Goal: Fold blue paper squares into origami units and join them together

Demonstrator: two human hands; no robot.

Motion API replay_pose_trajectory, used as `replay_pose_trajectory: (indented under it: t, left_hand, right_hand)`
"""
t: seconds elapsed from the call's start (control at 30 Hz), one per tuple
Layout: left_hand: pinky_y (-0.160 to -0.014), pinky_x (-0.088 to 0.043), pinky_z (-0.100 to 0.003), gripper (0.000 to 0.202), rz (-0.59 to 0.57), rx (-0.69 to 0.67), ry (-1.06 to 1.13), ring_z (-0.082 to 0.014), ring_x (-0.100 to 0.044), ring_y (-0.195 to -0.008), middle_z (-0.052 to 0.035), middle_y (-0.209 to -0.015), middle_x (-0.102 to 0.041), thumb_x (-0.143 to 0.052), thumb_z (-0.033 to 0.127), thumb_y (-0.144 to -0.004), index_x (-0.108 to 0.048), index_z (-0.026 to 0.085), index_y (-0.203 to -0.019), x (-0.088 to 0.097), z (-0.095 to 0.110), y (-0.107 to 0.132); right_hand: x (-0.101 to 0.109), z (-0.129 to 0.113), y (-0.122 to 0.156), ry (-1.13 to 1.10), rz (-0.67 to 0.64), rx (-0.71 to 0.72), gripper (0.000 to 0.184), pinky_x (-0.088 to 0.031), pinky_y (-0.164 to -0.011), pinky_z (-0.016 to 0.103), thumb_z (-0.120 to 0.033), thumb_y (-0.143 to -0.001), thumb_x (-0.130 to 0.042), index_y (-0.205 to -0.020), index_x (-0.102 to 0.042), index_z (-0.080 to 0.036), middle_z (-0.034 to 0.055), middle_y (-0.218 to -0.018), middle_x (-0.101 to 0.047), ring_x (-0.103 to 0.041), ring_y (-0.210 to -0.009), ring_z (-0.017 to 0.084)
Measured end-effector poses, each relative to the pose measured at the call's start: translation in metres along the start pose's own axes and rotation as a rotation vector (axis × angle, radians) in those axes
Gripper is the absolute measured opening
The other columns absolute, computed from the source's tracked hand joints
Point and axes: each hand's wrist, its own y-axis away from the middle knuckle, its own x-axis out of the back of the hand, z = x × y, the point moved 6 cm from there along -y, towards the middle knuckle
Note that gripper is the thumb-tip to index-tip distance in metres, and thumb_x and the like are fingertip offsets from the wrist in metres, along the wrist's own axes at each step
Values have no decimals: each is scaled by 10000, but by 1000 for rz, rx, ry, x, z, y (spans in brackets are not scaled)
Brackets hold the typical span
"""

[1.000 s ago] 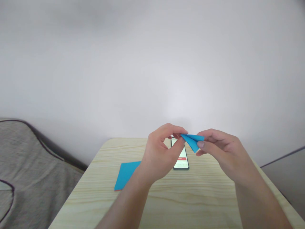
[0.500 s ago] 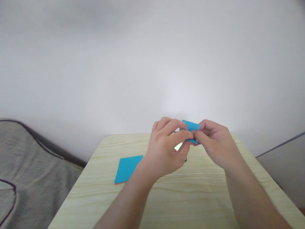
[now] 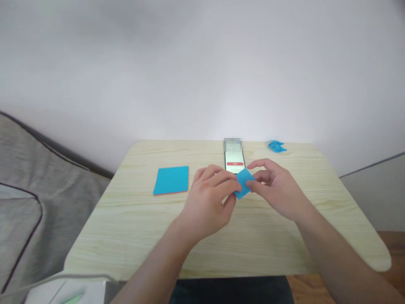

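A blue paper square [image 3: 243, 177] sits cornerwise between fingers [image 3: 260, 188].

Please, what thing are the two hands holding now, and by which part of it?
A small piece of blue paper: the left hand holds its left side, the right hand its right side.

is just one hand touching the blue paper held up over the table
No, the left hand and the right hand both have fingers on the paper.
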Motion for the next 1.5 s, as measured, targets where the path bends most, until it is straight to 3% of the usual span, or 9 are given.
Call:
replay_pose_trajectory:
  t: [0.1, 0.23, 0.33, 0.47, 0.6, 0.83, 1.03, 1.3, 1.5]
  left_hand:
    - [-970, -404, -442, 214, -107, 41, -21, -239, -575, -1078, -26, -1093, -759, -589, 95, -914, -729, 238, -988, -24, -4, 38]
    - [-994, -388, -445, 207, -221, 35, -25, -238, -571, -1092, -22, -1101, -760, -585, 142, -949, -751, 256, -995, -42, -10, 66]
    - [-988, -379, -444, 181, -252, 19, -13, -236, -570, -1086, -22, -1116, -761, -598, 190, -966, -757, 260, -1013, -46, -16, 73]
    - [-987, -372, -442, 175, -270, 28, 9, -232, -575, -1091, -14, -1150, -756, -591, 258, -997, -760, 267, -1041, -48, -21, 76]
    - [-977, -381, -426, 202, -275, 61, 42, -215, -586, -1076, -6, -1148, -753, -567, 276, -1019, -767, 277, -1051, -50, -23, 75]
    - [-937, -401, -414, 175, -293, 98, 51, -228, -591, -1067, -16, -1118, -744, -613, 283, -992, -787, 286, -1001, -50, -27, 74]
    - [-925, -412, -406, 175, -283, 110, 85, -214, -590, -1051, -8, -1108, -732, -617, 179, -948, -759, 261, -1009, -49, -28, 74]
    - [-915, -413, -418, 199, -328, 173, 34, -227, -572, -1042, -19, -1038, -717, -551, 274, -1016, -749, 260, -1022, -53, -28, 71]
    - [-870, -407, -417, 107, -354, 262, 10, -232, -580, -1012, -7, -952, -710, -620, 284, -973, -718, 243, -982, -56, -30, 64]
  right_hand:
    - [-25, 36, 27, 115, -47, -48, 388, -469, -568, 288, -294, -908, -692, -1281, -587, -308, -35, -831, -737, -602, -612, 146]
    - [-43, 52, 53, 402, -32, 145, 185, -520, -758, 368, -243, -924, -669, -1101, -703, -283, 11, -927, -731, -654, -819, 196]
    - [-46, 51, 64, 534, 28, 308, 139, -521, -866, 413, -206, -905, -687, -1023, -743, -254, 53, -985, -694, -638, -970, 237]
    - [-42, 50, 72, 633, 154, 411, 154, -520, -818, 427, -218, -897, -715, -1028, -786, -257, 91, -1020, -632, -593, -957, 254]
    - [-45, 49, 73, 665, 75, 498, 193, -502, -866, 452, -151, -899, -705, -1029, -784, -270, 65, -1023, -700, -598, -965, 251]
    - [-48, 47, 82, 670, 4, 471, 223, -493, -940, 482, -115, -876, -702, -1022, -754, -274, 40, -1127, -739, -631, -1071, 265]
    - [-53, 46, 94, 703, 54, 442, 179, -469, -1002, 504, -163, -874, -735, -1020, -737, -267, 45, -1185, -734, -638, -1153, 285]
    - [-55, 49, 89, 656, 173, 402, 84, -477, -985, 489, -204, -894, -753, -956, -731, -256, 14, -1043, -765, -663, -1054, 252]
    - [-58, 46, 89, 651, 247, 349, 66, -472, -978, 508, -191, -881, -754, -902, -726, -247, 13, -1024, -766, -656, -1039, 259]
